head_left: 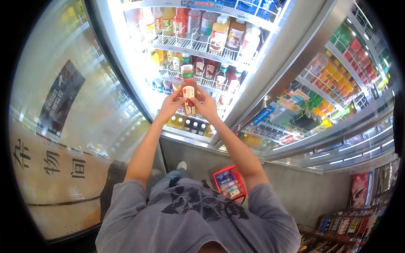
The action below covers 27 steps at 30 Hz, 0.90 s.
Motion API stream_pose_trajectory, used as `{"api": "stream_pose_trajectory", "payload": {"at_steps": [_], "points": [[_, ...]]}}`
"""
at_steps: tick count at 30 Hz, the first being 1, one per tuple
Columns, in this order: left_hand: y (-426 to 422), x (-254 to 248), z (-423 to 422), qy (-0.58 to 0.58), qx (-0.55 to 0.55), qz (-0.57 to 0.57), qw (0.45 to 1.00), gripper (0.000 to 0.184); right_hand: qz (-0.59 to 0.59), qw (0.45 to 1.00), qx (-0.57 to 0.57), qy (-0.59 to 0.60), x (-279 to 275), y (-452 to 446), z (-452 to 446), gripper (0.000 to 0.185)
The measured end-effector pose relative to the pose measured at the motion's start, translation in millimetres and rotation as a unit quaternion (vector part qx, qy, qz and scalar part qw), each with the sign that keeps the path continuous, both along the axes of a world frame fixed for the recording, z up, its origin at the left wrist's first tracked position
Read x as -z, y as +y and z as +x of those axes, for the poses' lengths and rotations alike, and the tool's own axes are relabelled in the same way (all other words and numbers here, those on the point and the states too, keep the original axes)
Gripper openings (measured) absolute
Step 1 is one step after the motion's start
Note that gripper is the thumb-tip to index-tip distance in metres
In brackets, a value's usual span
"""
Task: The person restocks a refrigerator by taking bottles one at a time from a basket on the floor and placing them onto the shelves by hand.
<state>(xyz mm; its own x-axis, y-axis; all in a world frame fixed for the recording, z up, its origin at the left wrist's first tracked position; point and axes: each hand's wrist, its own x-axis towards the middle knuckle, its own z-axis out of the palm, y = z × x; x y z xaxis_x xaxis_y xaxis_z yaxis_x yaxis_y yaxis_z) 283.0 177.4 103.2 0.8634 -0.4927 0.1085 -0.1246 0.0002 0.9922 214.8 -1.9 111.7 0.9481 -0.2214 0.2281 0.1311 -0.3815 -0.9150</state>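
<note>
Both my hands hold one bottle [189,95] upright in front of the open, lit fridge. It has a white cap, a green neck band and a pale label over a reddish-brown body. My left hand [172,104] grips its left side, with the thumb on the label. On the right side, my right hand [204,104] grips it in the same way. Behind the bottle, wire shelves [185,51] carry rows of juice and tea bottles.
An open glass door [84,105] stands at the left. Closed fridges [329,84] line the right. A red basket [216,180] with several packages and bottles sits on the floor by my feet. Low shelves [346,223] with goods are at the lower right.
</note>
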Motion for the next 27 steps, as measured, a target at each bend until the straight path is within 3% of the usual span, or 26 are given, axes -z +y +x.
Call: {"api": "stream_pose_trajectory", "payload": {"at_steps": [3, 8, 11, 15, 19, 23, 27], "points": [[-2, 8, 18, 0.009, -0.008, -0.010, 1.000, 0.061, 0.054, 0.998, -0.026, -0.022, 11, -3, 21, 0.061], [-7, 5, 44, -0.006, 0.017, 0.065, 0.998, 0.054, 0.096, 0.995, -0.023, -0.030, 19, -10, 41, 0.057], [-13, 14, 60, 0.020, 0.025, 0.033, 0.999, 0.057, 0.111, 0.993, -0.013, -0.025, 25, -14, 49, 0.056], [-25, 6, 74, 0.015, 0.048, 0.053, 0.997, 0.056, 0.057, 0.998, 0.026, -0.005, 35, -23, 65, 0.053], [-40, 18, 96, -0.009, 0.063, 0.045, 0.997, 0.060, 0.093, 0.994, 0.025, 0.043, 26, -30, 69, 0.060], [-45, 32, 97, -0.006, 0.061, 0.076, 0.995, 0.066, -0.039, 0.998, 0.035, 0.021, 55, -37, 76, 0.068], [-56, 40, 105, -0.048, 0.058, 0.061, 0.995, 0.068, -0.058, 0.997, 0.046, 0.037, 46, -36, 80, 0.076]]}}
